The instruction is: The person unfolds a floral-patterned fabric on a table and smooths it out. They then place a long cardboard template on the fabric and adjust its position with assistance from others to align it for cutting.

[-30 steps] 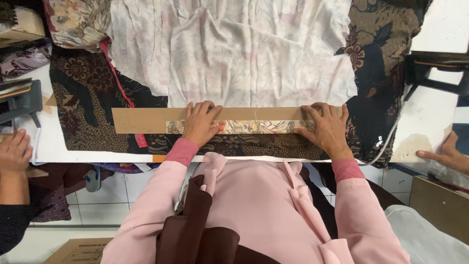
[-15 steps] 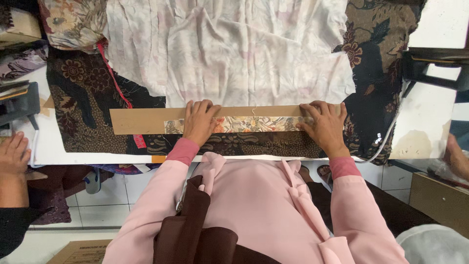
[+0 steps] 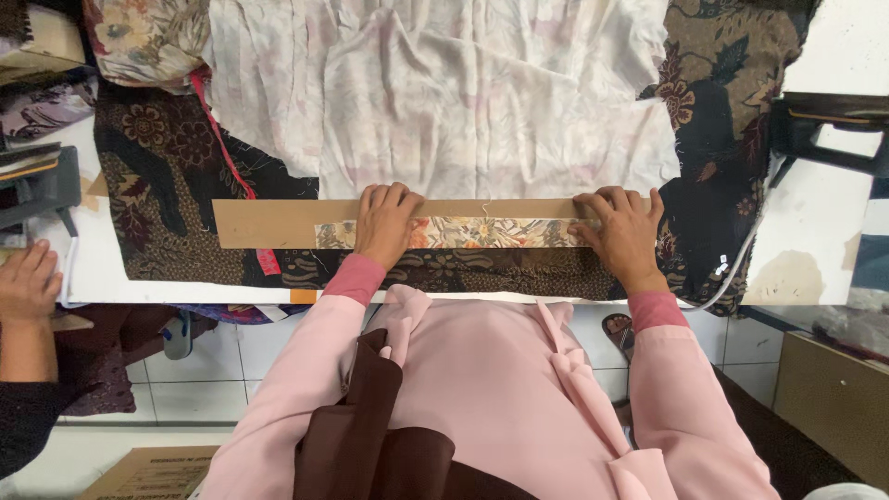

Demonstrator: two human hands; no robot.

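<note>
A long brown cardboard strip (image 3: pixel 269 222) lies across the table, and a folded band of floral fabric (image 3: pixel 491 231) runs along its near edge. My left hand (image 3: pixel 384 222) presses flat on the strip and the band near the middle. My right hand (image 3: pixel 625 231) presses flat on the band's right end. Both hands have fingers spread and hold nothing up. A pale crumpled white cloth (image 3: pixel 444 93) lies just beyond the strip, over a dark floral batik cloth (image 3: pixel 157 176).
Another person's hand (image 3: pixel 28 282) rests at the table's left edge. A red ribbon (image 3: pixel 222 148) crosses the dark cloth at left. A dark machine part (image 3: pixel 824 130) stands at the right on the white table (image 3: pixel 815 241). A white cord (image 3: pixel 732 278) hangs off the front right edge.
Both my hands stay pressed on the strip, almost unmoved. The other person's hand at the far right edge has left the view.
</note>
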